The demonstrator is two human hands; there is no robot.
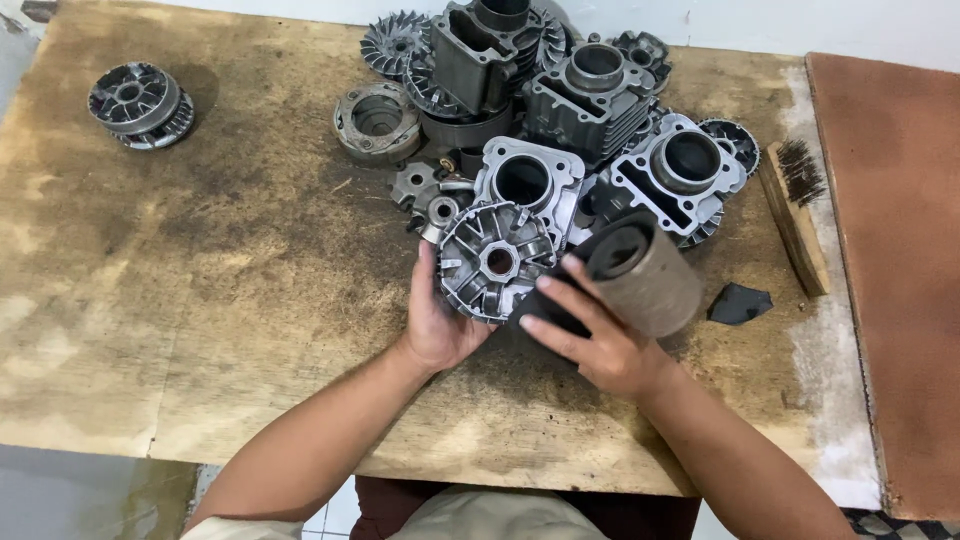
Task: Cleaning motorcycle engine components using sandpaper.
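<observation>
1. My left hand [437, 322] clasps the finned metal wheel [495, 262] by its nine o'clock rim, tilting its face up to me, just below the heap's centre.
2. My right hand [592, 340] grips a roll of sandpaper [640, 272], pressed to the wheel's three o'clock edge.
3. The heap of engine parts [590, 100] sits at twelve o'clock, a wooden brush [795, 212] at two.
4. A lone wheel [138, 103] rests at ten o'clock on the table [200, 300].

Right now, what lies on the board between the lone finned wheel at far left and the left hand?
In the head view, nothing: only bare stained plywood board separates the lone finned wheel from the left hand, which holds a finned pulley disc.
</observation>
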